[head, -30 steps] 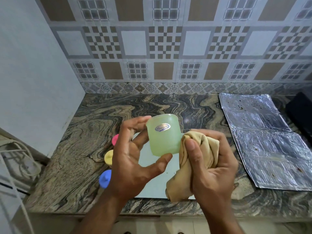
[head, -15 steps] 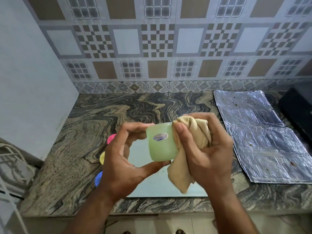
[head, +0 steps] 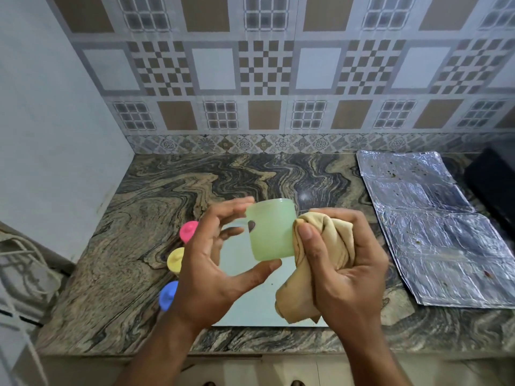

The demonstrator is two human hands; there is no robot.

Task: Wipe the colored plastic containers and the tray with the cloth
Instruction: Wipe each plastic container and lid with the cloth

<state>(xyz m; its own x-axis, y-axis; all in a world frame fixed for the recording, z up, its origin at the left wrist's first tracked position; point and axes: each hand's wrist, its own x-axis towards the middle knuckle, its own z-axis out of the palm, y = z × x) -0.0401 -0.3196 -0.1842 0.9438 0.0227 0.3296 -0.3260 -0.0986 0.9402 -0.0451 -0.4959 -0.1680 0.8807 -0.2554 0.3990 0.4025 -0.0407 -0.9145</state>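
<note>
My left hand [head: 211,271] holds the green container [head: 271,229] above the tray [head: 250,310], thumb under its lower edge and fingertips at its upper rim; this grip is closed on the container. The container is tilted, with a dark oval mark on its left side. My right hand [head: 345,271] is closed around the bunched beige cloth [head: 323,246]; the cloth touches the container's right wall, and its loose end hangs below my palm. The pale tray lies flat on the marbled counter [head: 133,240] beneath both hands. Along the tray's left edge, partly hidden by my left hand, stand the pink container [head: 188,231], the yellow container [head: 175,260] and the blue container [head: 168,295]. A creased foil sheet [head: 434,227] lies on the counter to the right.
</note>
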